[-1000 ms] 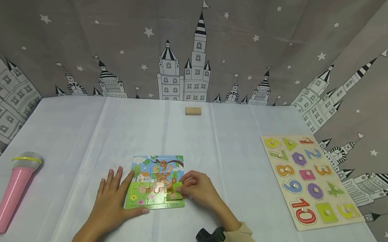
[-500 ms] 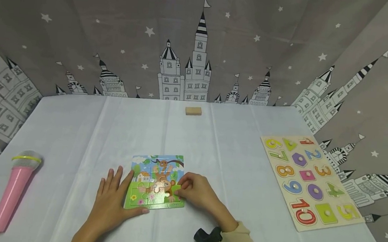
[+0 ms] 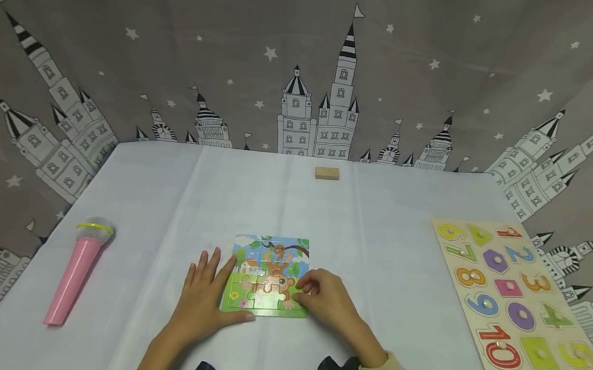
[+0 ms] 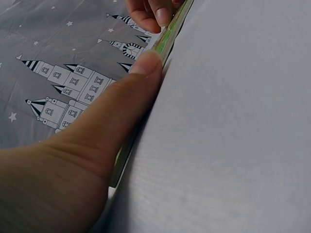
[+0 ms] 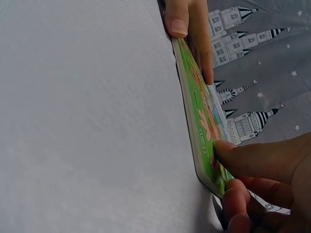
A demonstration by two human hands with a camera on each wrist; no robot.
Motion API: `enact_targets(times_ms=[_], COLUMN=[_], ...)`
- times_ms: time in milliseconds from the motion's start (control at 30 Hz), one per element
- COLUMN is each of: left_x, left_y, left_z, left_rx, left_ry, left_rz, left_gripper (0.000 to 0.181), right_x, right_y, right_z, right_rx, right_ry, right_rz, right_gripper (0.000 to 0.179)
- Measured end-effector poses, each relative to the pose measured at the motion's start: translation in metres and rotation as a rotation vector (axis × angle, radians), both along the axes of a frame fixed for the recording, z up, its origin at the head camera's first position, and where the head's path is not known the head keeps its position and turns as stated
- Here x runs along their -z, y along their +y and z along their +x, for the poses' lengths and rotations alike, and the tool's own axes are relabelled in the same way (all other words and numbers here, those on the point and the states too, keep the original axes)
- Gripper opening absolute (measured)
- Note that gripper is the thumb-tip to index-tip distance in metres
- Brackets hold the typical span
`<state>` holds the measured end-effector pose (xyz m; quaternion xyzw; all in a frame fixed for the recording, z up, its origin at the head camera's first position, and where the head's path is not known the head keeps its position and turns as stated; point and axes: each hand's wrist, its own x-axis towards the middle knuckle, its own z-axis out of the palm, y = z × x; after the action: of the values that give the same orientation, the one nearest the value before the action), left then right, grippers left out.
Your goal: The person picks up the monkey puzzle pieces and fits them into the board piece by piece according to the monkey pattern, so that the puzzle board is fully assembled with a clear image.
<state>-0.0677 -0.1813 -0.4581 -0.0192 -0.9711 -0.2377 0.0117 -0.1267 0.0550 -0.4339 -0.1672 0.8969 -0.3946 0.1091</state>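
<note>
A small jigsaw puzzle [image 3: 266, 274] with a monkey on a branch lies flat on the white tabletop in the head view. My left hand [image 3: 205, 298] rests at its left side with fingers spread, the thumb along the near edge. At the right edge, my right hand [image 3: 330, 301] has its thumb and curled fingers on a green puzzle piece [image 3: 285, 297], which sits level with the others. The right wrist view shows that thumb [image 5: 233, 153] on the puzzle's top face and the other fingers bent at its edge. Part of this contact is hidden.
A pink toy microphone [image 3: 74, 277] lies at the left. To the right is a wooden number-and-shape peg board [image 3: 481, 325]. A small wooden block [image 3: 327, 173] sits near the far edge, before a grey castle-print curtain [image 3: 405, 58].
A second ago the green piece stood raised and tilted in my right fingers; it now lies level in the puzzle. The head view has turned left. My left hand keeps its place beside the puzzle.
</note>
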Motion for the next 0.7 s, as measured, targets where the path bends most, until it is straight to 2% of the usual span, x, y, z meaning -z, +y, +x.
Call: enact_targets(times_ms=[233, 533, 700], left_x=[-0.002, -0.003, 0.002], left_y=[0.000, -0.010, -0.002], left_z=[0.000, 0.012, 0.002], left_rx=[-0.011, -0.037, -0.020], left_ry=[-0.001, -0.003, 0.018], left_rz=[0.002, -0.011, -0.021], left_gripper=[0.110, 0.111, 0.112], right_x=[0.002, 0.003, 0.001], right_y=[-0.002, -0.011, -0.004], right_z=[-0.001, 0.008, 0.005], right_rx=[0.000, -0.039, 0.022], right_ry=[0.002, 0.039, 0.082], right_rz=[0.018, 0.008, 0.038], right_gripper=[0.008, 0.008, 0.006])
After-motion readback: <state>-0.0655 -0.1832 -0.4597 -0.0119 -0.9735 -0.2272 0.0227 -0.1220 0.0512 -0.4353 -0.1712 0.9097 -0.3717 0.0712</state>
